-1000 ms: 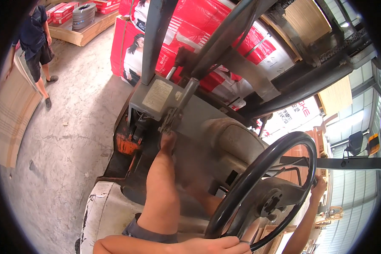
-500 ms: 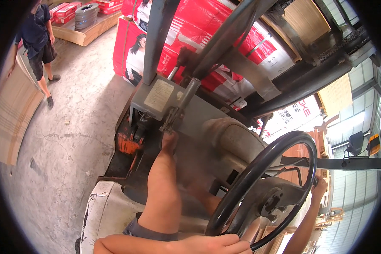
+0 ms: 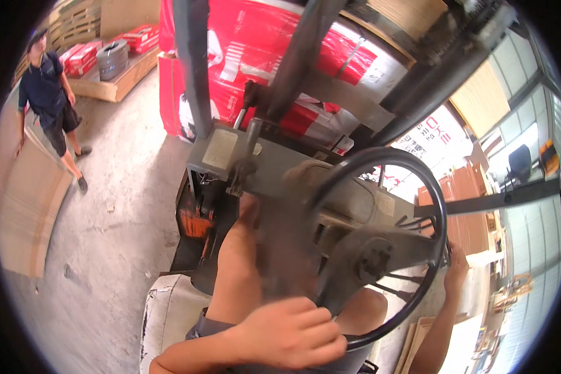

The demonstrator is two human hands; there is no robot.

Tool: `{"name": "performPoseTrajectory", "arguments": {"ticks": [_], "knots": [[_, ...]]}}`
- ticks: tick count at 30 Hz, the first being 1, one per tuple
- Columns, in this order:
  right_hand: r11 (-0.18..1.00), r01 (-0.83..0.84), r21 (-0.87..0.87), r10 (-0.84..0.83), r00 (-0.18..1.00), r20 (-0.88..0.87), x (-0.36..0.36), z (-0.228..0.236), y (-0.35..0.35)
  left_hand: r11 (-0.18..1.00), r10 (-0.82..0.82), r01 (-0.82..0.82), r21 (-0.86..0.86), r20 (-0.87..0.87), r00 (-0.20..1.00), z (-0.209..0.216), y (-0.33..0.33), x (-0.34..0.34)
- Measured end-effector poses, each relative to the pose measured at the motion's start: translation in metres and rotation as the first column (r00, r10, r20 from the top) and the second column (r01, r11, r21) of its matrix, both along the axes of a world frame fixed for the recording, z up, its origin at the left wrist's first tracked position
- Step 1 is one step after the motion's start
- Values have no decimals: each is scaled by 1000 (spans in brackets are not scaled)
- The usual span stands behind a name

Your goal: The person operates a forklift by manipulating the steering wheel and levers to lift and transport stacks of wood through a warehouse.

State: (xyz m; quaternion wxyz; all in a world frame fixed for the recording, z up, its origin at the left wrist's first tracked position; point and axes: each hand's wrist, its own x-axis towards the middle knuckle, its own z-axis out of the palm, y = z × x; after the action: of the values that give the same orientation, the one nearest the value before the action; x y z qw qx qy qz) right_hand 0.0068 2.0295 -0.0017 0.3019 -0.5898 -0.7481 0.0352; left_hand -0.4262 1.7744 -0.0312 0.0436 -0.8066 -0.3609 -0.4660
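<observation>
I sit at the controls of a forklift with a black steering wheel [image 3: 439, 206]. At the lower left of its rim is my left hand [image 3: 293, 333], fingers curled round the rim, which it partly hides. My right hand [image 3: 456, 265] is past the right side of the rim, fingers curled by a small dark part; what it holds is mostly hidden. Several thin levers [image 3: 417, 222] stick out near the steering column [image 3: 371, 255]. My bare legs reach down to the floor of the cab, blurred in the middle.
Ahead, behind the mast [image 3: 299, 59], stands a red and white wrapped stack [image 3: 249, 37]. A person [image 3: 47, 93] at the left touches a leaning stack of boards [image 3: 34, 206]. Behind them a wooden pallet [image 3: 100, 90] carries red boxes and a grey coil [image 3: 113, 60].
The view has shifted, so the wheel sits further left and higher. My left hand has come up and left in the picture, still at the rim. The person at left shows more fully.
</observation>
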Motion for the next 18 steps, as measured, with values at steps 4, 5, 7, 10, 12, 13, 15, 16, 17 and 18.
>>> {"name": "performPoseTrajectory", "arguments": {"ticks": [4,5,7,10,12,13,15,16,17,18], "knots": [[996,-39,81,45,996,-81,1,-13,-12,997,64,-59,-57,82,995,4,-7,5],[983,-47,180,56,997,-48,-1,-25,-16,993,112,-108,-54,61,992,2,-10,6],[973,-22,232,61,985,-160,5,-47,-26,985,171,-168,-49,74,982,-5,-11,5],[993,72,90,-27,905,-424,7,-80,-54,971,238,-237,-15,63,969,-3,-8,7],[998,-19,64,35,964,-262,26,-120,-61,966,258,-258,9,29,966,3,-3,7],[999,-40,-21,33,963,-266,31,-140,-58,958,288,-288,6,17,958,8,-3,7],[978,-50,-201,32,995,-91,10,-142,-68,940,329,-331,87,40,943,0,-1,0],[956,-14,-293,43,995,93,-10,-125,-72,923,356,-362,130,65,932,-9,-3,-7],[963,-25,-267,57,992,111,-5,-131,-69,908,378,-385,167,77,923,-11,-2,-9],[969,-50,-242,81,990,119,-7,-139,-64,886,408,-416,206,79,909,-11,1,-9]]}}
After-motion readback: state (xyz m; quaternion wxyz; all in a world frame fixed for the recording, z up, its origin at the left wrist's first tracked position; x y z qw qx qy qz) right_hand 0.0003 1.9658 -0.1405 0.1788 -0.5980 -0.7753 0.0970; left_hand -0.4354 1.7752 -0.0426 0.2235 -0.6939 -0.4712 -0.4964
